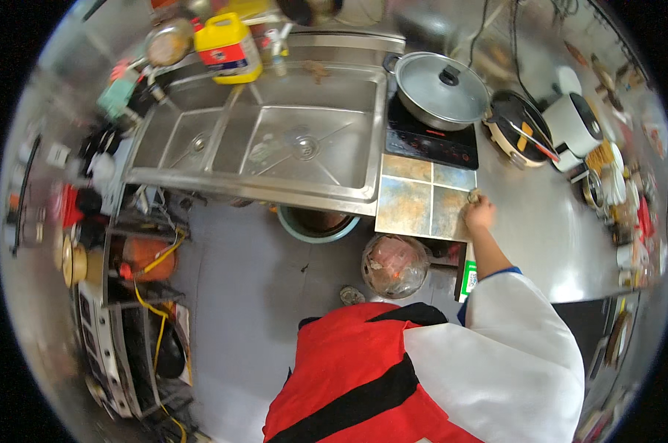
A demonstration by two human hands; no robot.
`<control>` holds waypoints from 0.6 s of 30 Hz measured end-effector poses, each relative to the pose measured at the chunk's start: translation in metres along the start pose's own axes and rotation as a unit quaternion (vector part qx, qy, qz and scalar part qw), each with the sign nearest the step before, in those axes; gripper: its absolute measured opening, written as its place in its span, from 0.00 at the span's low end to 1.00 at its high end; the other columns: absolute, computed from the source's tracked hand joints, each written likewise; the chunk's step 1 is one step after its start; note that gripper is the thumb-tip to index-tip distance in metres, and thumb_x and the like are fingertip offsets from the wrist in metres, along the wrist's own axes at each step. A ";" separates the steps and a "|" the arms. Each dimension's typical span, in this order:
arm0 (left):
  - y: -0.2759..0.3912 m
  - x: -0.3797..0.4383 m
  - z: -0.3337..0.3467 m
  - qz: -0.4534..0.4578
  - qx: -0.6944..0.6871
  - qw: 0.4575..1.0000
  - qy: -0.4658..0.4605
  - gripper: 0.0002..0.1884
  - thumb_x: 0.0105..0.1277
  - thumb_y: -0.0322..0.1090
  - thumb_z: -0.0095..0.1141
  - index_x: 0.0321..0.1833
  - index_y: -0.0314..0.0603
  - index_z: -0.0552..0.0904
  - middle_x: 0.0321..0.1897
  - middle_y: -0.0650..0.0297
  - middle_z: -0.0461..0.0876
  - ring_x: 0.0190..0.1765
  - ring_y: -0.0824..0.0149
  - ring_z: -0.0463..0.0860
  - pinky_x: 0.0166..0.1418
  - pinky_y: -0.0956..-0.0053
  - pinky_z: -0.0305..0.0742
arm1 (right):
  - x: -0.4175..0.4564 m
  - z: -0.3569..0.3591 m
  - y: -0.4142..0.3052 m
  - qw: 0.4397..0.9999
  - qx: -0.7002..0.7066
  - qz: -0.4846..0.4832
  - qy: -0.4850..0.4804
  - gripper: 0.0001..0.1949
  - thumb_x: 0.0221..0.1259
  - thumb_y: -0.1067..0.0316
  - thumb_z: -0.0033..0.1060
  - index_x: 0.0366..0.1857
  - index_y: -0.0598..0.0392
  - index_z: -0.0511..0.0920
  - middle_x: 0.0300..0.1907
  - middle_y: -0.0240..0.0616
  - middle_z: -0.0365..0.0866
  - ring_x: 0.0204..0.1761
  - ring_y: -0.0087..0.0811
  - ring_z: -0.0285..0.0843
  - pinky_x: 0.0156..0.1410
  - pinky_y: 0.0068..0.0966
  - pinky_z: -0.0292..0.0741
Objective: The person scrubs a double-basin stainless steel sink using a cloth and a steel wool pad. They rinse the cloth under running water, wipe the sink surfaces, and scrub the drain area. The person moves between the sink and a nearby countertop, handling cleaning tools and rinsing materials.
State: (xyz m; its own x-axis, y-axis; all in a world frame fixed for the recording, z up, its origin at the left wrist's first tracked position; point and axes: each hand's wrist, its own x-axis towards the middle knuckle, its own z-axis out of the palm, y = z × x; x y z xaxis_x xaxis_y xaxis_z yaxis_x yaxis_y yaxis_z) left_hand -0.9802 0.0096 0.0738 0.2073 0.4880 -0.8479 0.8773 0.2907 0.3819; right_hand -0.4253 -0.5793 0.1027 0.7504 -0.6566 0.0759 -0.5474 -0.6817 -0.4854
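My right hand [480, 214] is at the right edge of a tiled board [405, 205], where it meets the stainless steel counter [539, 232]. Its fingers are closed around a small, crumpled greyish-beige item [473, 195], too small to identify. My left hand is out of view. Beyond the tiles sits a black induction cooktop [431, 148] bearing a wide steel pot with a glass lid [431, 86]. To the right of that is a cream electric pan [514, 145] with a wooden spatula [525, 136] lying in it.
A double-bowl steel sink [317, 191] lies left of the tiles, with a yellow jug [229, 50] behind it. Below stand a bagged bin [396, 266] and a blue tub [320, 239]. A white appliance [575, 124] and several jars line the right side. A metal rack [110, 266] stands left.
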 end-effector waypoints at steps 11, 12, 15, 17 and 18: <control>0.390 0.208 -0.077 0.156 0.094 0.978 -0.103 0.11 0.67 0.46 0.51 0.40 0.49 0.74 0.33 0.64 0.80 0.35 0.66 0.78 0.35 0.75 0.71 | -0.107 0.100 -0.195 0.985 0.096 -0.121 -0.076 0.10 0.55 0.71 0.52 0.40 0.55 0.79 0.44 0.51 0.73 0.44 0.51 0.75 0.50 0.40 0.74; 0.430 0.224 -0.067 0.175 0.086 0.971 -0.135 0.10 0.67 0.46 0.51 0.39 0.49 0.75 0.32 0.65 0.80 0.34 0.66 0.79 0.34 0.76 0.71 | -0.116 0.099 -0.196 0.968 0.181 -0.160 -0.061 0.14 0.54 0.70 0.54 0.46 0.55 0.79 0.43 0.50 0.74 0.46 0.49 0.74 0.52 0.37 0.74; 0.526 0.214 -0.001 0.229 0.089 0.958 -0.147 0.10 0.68 0.46 0.50 0.39 0.49 0.75 0.31 0.66 0.80 0.32 0.68 0.78 0.31 0.76 0.71 | -0.123 0.077 -0.181 0.976 0.193 -0.089 -0.039 0.16 0.53 0.70 0.54 0.48 0.56 0.78 0.42 0.50 0.75 0.47 0.46 0.74 0.56 0.33 0.72; 0.562 0.217 0.016 0.335 0.186 0.911 -0.151 0.10 0.69 0.45 0.50 0.40 0.48 0.75 0.33 0.65 0.80 0.32 0.69 0.79 0.32 0.76 0.71 | -0.113 0.044 -0.154 0.986 0.153 -0.066 0.016 0.16 0.53 0.70 0.54 0.48 0.56 0.78 0.43 0.50 0.76 0.48 0.45 0.74 0.55 0.34 0.72; 0.575 0.239 0.017 0.412 0.277 0.851 -0.171 0.10 0.69 0.44 0.50 0.41 0.46 0.75 0.34 0.65 0.81 0.33 0.69 0.79 0.33 0.76 0.72 | -0.109 0.032 -0.128 0.988 0.149 -0.003 0.051 0.16 0.54 0.69 0.54 0.47 0.56 0.78 0.42 0.49 0.77 0.47 0.45 0.75 0.54 0.35 0.73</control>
State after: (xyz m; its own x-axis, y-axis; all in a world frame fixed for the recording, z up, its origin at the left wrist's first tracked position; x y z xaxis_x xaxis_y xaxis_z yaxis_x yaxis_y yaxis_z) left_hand -0.4183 0.2792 0.0845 0.8821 0.0433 -0.4692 0.4227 -0.5126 0.7474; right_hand -0.4249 -0.4103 0.1283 0.7045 -0.6915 0.1594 -0.3983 -0.5712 -0.7177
